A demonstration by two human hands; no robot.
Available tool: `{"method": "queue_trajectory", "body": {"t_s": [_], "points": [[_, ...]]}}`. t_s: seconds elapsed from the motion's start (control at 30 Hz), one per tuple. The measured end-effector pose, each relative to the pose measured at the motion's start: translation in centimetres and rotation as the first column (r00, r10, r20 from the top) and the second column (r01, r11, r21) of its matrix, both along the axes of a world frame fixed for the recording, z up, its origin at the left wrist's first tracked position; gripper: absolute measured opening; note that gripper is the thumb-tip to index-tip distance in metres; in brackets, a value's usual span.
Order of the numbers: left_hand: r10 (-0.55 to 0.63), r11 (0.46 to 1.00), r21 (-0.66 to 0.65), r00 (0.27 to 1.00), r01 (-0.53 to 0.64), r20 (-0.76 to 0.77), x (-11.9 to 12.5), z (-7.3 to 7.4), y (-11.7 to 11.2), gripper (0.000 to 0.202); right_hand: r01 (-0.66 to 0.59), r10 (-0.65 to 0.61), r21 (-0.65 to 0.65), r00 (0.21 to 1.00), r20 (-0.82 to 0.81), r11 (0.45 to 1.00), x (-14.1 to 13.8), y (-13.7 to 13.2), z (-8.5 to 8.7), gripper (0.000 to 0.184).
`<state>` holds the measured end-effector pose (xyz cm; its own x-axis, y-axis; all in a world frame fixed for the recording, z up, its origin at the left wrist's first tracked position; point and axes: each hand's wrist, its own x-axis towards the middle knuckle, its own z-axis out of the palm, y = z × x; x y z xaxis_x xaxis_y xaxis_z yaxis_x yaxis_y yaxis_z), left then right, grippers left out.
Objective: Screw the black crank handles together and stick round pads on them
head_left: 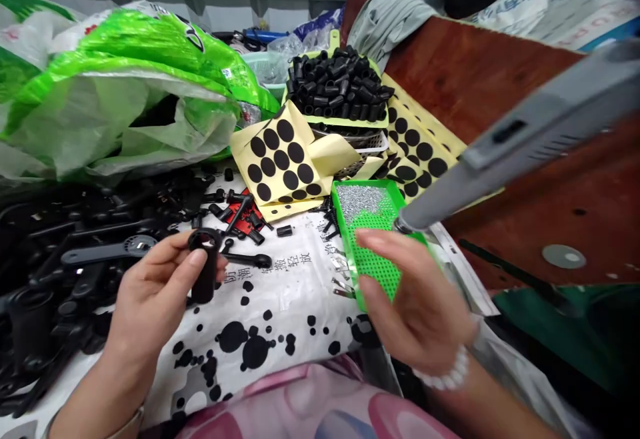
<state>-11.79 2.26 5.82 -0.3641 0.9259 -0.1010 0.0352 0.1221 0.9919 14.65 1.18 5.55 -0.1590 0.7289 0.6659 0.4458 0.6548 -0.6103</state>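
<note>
My left hand [150, 292] is closed round a short black plastic tube [205, 264], held upright above the white sheet [280, 292] with black spots. My right hand [415, 299] hovers with its fingers spread over the near end of a green perforated tray [373, 262]. The tray holds a heap of small silvery screws [361, 200] at its far end. A grey power screwdriver [525, 139] hangs in from the upper right, and its tip ends just above my right fingers.
A pile of black plastic parts [60, 259] covers the left. Behind it lies a green and white bag [125, 92]. Yellow sheets of black round stickers [283, 159] and a tray of black tubes [340, 86] stand at the back. A brown board [550, 212] fills the right.
</note>
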Motion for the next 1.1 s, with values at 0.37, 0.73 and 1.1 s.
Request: {"method": "queue_trajectory", "body": {"t_s": [0.37,0.73,1.1], "points": [[-0.46,0.798,-0.269,0.834,0.539,0.305,1.3,-4.2,-4.4,0.037,-0.139,0.192,-0.182,0.928,0.32,0.974,-6.5,0.9,-3.5,0.027],[-0.697,0.658,-0.163,0.676,0.735,0.239,1.2,-5.2,-5.5,0.03,-0.194,0.248,-0.165,0.864,0.437,0.967,-11.1,3.5,-2.1,0.025],[-0.816,0.538,-0.062,0.538,0.84,0.209,-1.5,-4.0,-7.2,0.024,-0.576,0.546,-0.249,0.426,0.722,0.778,-19.2,5.8,-3.4,0.036]]}}
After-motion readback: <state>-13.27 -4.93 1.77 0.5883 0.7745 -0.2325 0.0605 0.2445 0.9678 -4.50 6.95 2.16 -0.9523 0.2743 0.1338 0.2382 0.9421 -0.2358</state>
